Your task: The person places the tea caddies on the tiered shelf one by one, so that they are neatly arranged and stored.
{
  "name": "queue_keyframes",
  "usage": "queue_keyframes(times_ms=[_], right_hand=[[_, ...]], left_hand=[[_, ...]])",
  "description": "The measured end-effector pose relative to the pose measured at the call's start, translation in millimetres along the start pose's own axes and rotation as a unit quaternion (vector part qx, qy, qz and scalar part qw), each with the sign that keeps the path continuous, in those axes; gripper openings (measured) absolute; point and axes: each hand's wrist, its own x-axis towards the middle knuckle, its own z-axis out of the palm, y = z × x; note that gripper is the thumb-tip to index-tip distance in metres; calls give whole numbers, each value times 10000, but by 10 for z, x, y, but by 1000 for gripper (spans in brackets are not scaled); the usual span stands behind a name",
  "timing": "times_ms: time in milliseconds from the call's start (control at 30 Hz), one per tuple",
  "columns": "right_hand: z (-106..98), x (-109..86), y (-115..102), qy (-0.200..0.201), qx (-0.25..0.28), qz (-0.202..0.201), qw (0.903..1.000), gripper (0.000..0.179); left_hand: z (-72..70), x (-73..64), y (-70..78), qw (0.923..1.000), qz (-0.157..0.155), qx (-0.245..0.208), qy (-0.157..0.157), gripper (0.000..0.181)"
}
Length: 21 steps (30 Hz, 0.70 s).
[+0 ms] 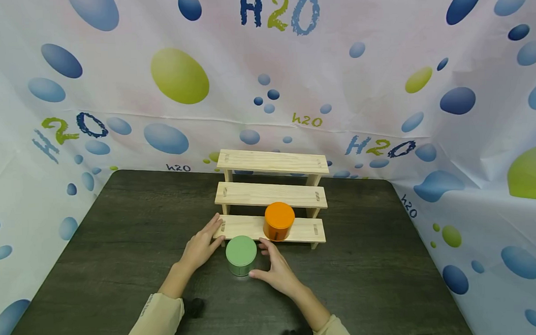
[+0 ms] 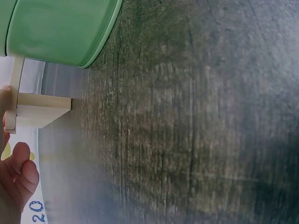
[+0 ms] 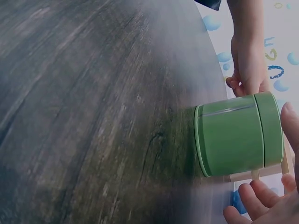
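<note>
Head view, nearest first: the right hand [image 1: 278, 274] was in front of the wooden stand [image 1: 271, 194], thumb and fingers parted in a curve beside the green canister [image 1: 241, 257]. Right-wrist view showed its fingers [image 3: 253, 200] spread and pinching nothing; whether the thumb touched the canister could not be told. That canister stood upright on the dark table [image 1: 120, 241], just in front of the stand's lowest step [image 1: 248, 226]. Its smooth wall looked stiff, probably light to lift, perhaps a little slippery. A seam set off the lid [image 3: 273, 128], which might come loose, so the body below it seemed the safer hold, thumb and fingers on opposite sides. At the left end of the lowest step rested the left hand [image 1: 200, 248], fingers extended; how firmly it pressed was unclear. An orange container [image 1: 278, 221] stood on that step, right of its middle. Behind the stand hung a white backdrop [image 1: 230, 114] with coloured ovals.
</note>
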Motion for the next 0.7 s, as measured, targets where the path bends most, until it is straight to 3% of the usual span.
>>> queue_keyframes(times_ms=[700], right_hand=[[102, 90, -10, -35, -191, -5, 9998, 84]], left_hand=[[12, 0, -11, 10000, 25, -29, 35, 56]])
